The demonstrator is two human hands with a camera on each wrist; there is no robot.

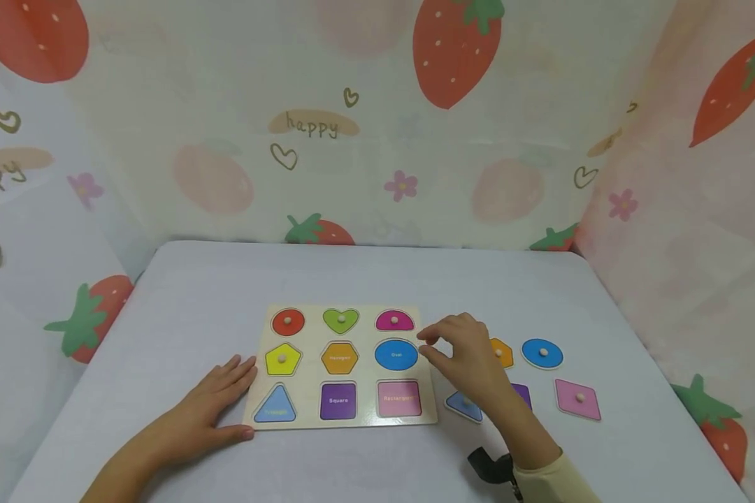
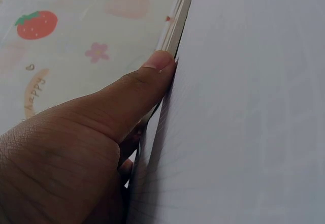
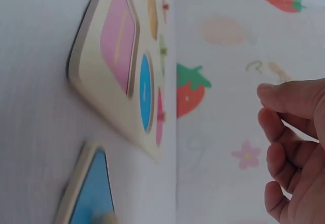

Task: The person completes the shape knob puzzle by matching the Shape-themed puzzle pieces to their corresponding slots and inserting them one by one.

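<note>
A wooden shape puzzle board (image 1: pixel 308 421) lies on the white table. Knobbed pieces sit in its red circle (image 1: pixel 288 330), green heart (image 1: pixel 335 328), magenta half circle (image 1: pixel 386 327) and yellow pentagon (image 1: pixel 289 367) places. The orange hexagon, blue oval, triangle, square and rectangle places show printed, knobless bottoms. My left hand (image 1: pixel 204 411) lies flat with spread fingers along the board's left edge; its thumb (image 2: pixel 137 99) touches that edge. My right hand (image 1: pixel 468 356) hovers by the board's right edge near the oval place, thumb and index finger apart, loosely bent, holding nothing.
Right of the board lie loose knobbed pieces: a blue triangle (image 1: pixel 459 404), an orange hexagon (image 1: pixel 505 353), a blue oval (image 1: pixel 542 362), a purple square (image 1: pixel 523 392) and a pink rectangle (image 1: pixel 569 405). My right forearm partly covers some. Strawberry-print cloth (image 1: pixel 365 168) stands behind the table.
</note>
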